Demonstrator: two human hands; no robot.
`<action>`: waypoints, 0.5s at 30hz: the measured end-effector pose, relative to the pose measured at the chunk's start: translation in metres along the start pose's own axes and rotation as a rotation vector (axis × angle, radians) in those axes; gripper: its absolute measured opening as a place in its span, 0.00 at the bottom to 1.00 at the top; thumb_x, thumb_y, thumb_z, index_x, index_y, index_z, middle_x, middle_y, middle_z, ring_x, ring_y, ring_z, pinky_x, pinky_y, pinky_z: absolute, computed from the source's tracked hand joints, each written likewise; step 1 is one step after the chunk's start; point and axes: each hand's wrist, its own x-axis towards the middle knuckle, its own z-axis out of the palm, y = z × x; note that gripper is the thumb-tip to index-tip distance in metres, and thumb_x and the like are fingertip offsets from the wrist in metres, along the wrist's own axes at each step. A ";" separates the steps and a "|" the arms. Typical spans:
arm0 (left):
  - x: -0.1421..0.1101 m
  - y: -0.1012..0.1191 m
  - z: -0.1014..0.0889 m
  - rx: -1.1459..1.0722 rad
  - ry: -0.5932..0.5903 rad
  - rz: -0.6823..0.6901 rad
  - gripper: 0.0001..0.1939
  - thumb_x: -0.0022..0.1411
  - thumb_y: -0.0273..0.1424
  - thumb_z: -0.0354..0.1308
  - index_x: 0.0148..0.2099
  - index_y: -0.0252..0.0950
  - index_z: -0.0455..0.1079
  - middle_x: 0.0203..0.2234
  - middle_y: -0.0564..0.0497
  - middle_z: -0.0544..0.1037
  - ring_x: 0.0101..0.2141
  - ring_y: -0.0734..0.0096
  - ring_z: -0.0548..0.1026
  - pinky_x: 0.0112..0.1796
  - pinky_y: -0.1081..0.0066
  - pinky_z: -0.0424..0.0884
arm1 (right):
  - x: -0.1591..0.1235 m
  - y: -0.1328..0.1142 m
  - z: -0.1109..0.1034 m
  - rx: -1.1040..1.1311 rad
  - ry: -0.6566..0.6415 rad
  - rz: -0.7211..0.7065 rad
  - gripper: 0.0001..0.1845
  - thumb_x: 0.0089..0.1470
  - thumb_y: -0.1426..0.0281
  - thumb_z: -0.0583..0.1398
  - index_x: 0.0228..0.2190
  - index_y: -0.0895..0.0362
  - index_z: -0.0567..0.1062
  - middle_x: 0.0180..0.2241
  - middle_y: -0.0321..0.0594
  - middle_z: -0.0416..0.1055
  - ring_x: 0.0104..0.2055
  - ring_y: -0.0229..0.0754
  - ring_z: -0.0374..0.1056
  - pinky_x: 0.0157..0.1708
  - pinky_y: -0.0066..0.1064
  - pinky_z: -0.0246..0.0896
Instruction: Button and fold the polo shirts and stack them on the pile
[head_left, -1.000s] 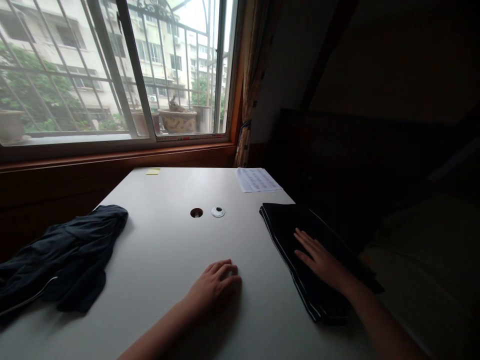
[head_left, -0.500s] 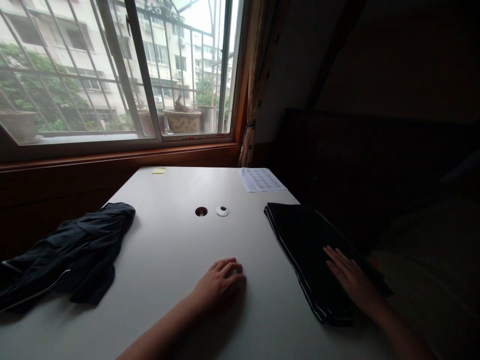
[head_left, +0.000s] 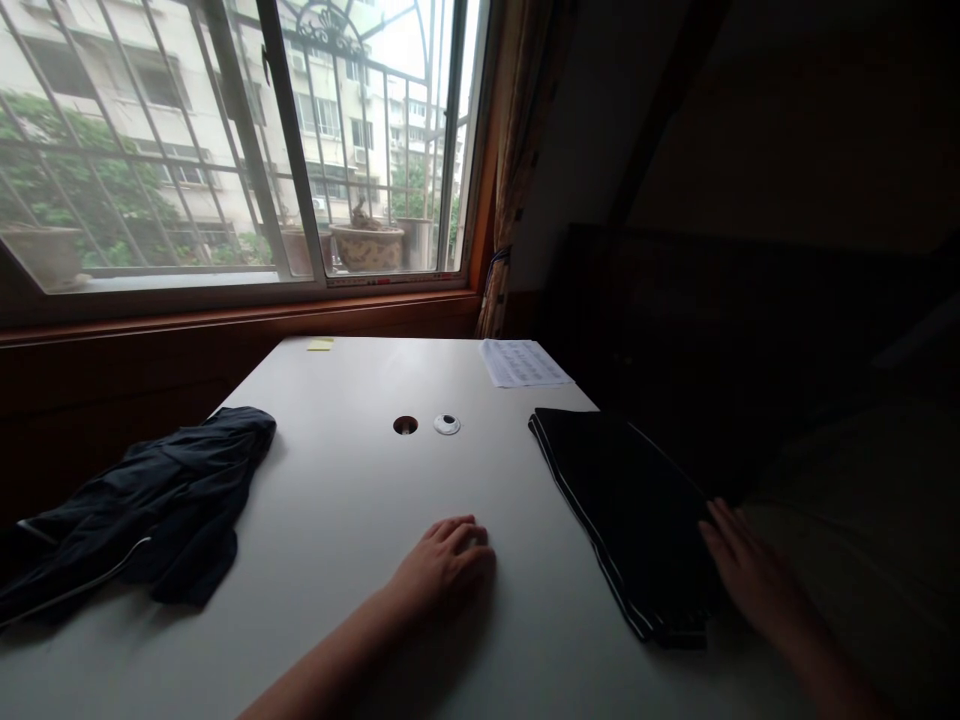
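Observation:
My left hand (head_left: pixel 444 562) rests on the white table, fingers loosely bent and nothing visible in its grasp. To its right lies a folded dark garment (head_left: pixel 622 510) with thin white piping along its left side. At that garment's right edge is my right hand (head_left: pixel 746 560), its fingers stretched out and the fingertips at the cloth. A second dark garment (head_left: pixel 157 510), rumpled and also with white piping, is spread at the table's left side, away from both hands.
The white table (head_left: pixel 337 480) has a round cable hole (head_left: pixel 405 426) with a white cap (head_left: pixel 447 425) beside it. Printed sheets (head_left: pixel 525 363) lie at the far right corner, a yellow sticky note (head_left: pixel 320 344) at the far left. Beyond stands a barred window (head_left: pixel 360 150).
My right hand has slid rightward across the folded garment, from its middle to its right edge. The left hand stays on the table. The view has shifted slightly.

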 end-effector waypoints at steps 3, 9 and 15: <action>0.001 0.000 -0.001 -0.001 -0.012 0.006 0.17 0.68 0.32 0.57 0.57 0.44 0.68 0.56 0.48 0.73 0.61 0.54 0.66 0.58 0.53 0.67 | 0.008 -0.032 -0.001 0.136 -0.107 0.033 0.35 0.65 0.53 0.42 0.65 0.58 0.60 0.66 0.51 0.59 0.70 0.57 0.50 0.64 0.59 0.51; 0.000 0.001 -0.002 -0.007 -0.006 0.003 0.17 0.68 0.30 0.57 0.57 0.45 0.69 0.56 0.47 0.73 0.61 0.55 0.66 0.58 0.54 0.67 | 0.010 -0.115 -0.012 0.276 -0.372 -0.163 0.32 0.67 0.53 0.45 0.66 0.53 0.61 0.68 0.45 0.54 0.70 0.51 0.49 0.66 0.56 0.48; 0.001 0.002 -0.004 -0.010 -0.020 0.006 0.17 0.68 0.31 0.56 0.58 0.44 0.68 0.56 0.47 0.73 0.60 0.53 0.66 0.58 0.53 0.67 | -0.001 -0.157 -0.035 0.404 -0.501 -0.187 0.31 0.67 0.52 0.47 0.63 0.52 0.66 0.67 0.44 0.57 0.70 0.53 0.50 0.68 0.55 0.46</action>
